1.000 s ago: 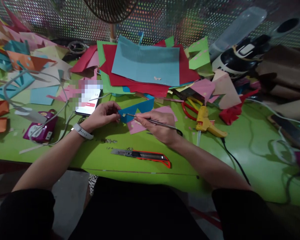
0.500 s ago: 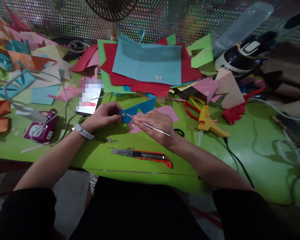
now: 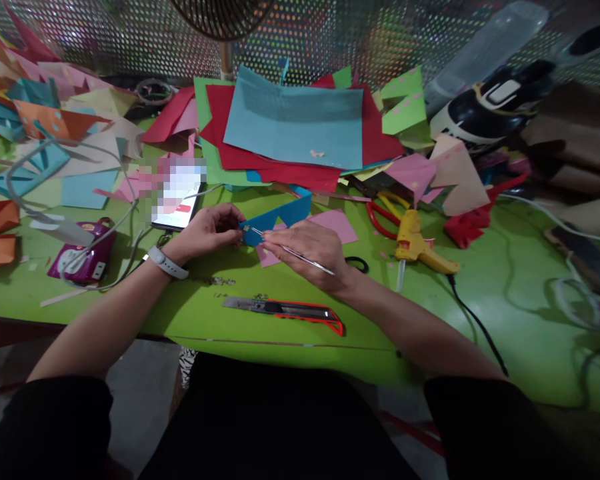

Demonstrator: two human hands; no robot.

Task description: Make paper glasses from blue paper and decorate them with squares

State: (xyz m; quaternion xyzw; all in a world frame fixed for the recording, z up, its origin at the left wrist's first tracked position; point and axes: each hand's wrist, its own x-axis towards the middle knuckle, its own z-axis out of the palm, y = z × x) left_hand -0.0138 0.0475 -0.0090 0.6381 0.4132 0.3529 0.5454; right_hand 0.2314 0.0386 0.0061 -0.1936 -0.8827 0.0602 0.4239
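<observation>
My left hand (image 3: 213, 230) pinches the left end of a folded blue paper piece (image 3: 290, 210) between thumb and fingers. Tweezers (image 3: 307, 259) with a thin metal body are gripped in my right hand (image 3: 313, 250), their tips at the paper's left end beside a small yellowish bit (image 3: 247, 228). A pink paper sheet (image 3: 337, 227) lies partly under my right hand. Nearer to me rests a utility knife (image 3: 285, 310) with an orange and black handle, its blade pointing left.
A yellow hot glue gun (image 3: 415, 247) and red-handled pliers (image 3: 383, 220) lie to the right. On the left are a phone (image 3: 177, 207) and a purple power adapter (image 3: 87, 250) with cables. Stacked coloured paper (image 3: 295, 127) stands behind, below a fan (image 3: 224, 17).
My right hand and the tweezers have shifted very slightly to the left. My left hand keeps its hold on the blue paper.
</observation>
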